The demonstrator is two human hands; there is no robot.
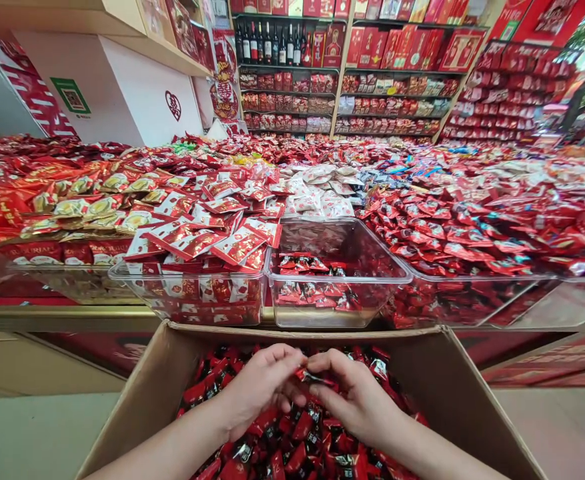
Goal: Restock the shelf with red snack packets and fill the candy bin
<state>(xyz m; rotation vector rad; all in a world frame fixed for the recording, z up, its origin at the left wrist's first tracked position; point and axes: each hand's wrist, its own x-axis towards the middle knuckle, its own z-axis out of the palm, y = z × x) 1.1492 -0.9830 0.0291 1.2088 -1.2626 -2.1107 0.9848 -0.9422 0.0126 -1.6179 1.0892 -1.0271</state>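
Both of my hands are over an open cardboard box (162,353) filled with small candies in red and black wrappers (302,427). A single wrapped candy (317,379) is between my hands, partly covered by the fingers. My right hand (360,397) pinches it between thumb and fingers. Thumb and forefinger of my left hand (267,383) close on its left end, while the other fingers curl below. Just beyond the box stands a clear plastic bin (342,279), with a low layer of red and black wrapped candies inside.
Heaped clear bins flank it: red and white packets (197,240) to the left, red wrapped sweets (437,227) to the right. White packets (322,190) lie behind. Shelves (292,67) with bottles and red boxes rise at the back. A white pillar (142,87) stands left.
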